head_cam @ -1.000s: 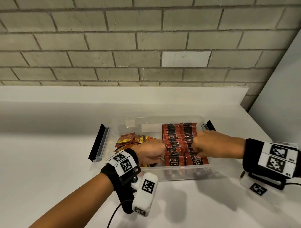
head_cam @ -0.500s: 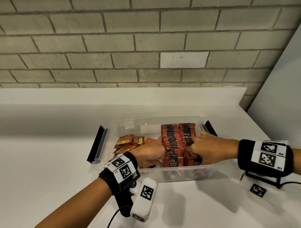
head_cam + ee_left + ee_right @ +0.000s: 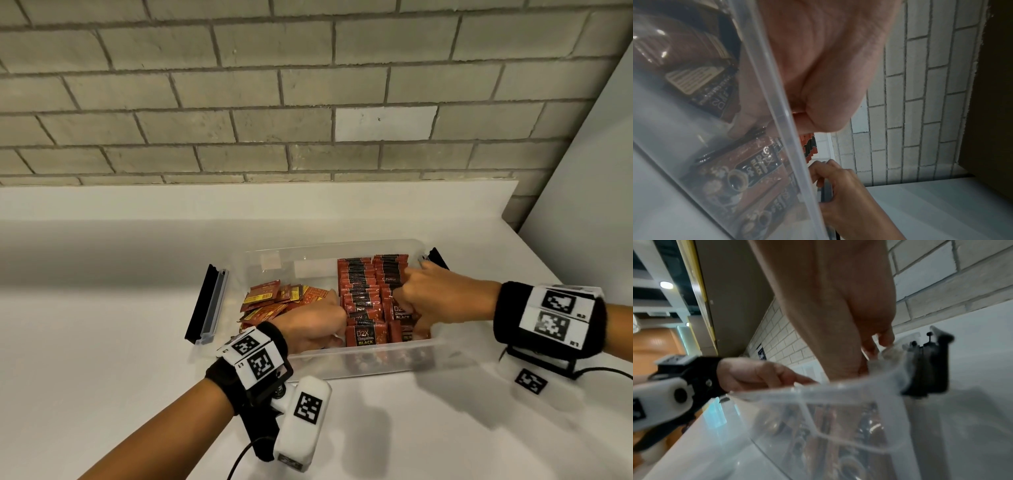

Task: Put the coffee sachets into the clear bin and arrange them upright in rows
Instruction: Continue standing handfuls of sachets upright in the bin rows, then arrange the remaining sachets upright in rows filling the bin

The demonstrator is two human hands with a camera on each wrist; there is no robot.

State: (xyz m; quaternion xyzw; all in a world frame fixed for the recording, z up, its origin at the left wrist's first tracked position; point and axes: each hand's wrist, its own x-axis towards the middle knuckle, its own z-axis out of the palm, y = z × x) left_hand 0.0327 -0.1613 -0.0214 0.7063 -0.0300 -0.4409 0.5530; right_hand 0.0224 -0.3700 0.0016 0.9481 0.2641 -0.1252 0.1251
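Observation:
The clear bin (image 3: 376, 359) sits on the white counter. Red-and-black coffee sachets (image 3: 359, 284) stand upright in two rows in its right half. A loose pile of red-and-yellow sachets (image 3: 274, 301) lies flat in its left half. My left hand (image 3: 315, 322) reaches inside near the front wall beside the left row, fingers curled; through the bin wall (image 3: 781, 100) in the left wrist view a sachet (image 3: 711, 87) lies against them. My right hand (image 3: 421, 298) is in the right row, fingers curled round a bunch of sachets, thumb at the row's front.
Black latch clips stick out at the bin's left end (image 3: 205, 305) and right end (image 3: 436, 257). A grey brick wall (image 3: 308, 102) backs the counter. A white panel (image 3: 599, 205) closes off the right side. Each wrist carries a camera unit.
My right hand's fingers have reached a little further back along the right row. The left hand has stayed by the front of the left row.

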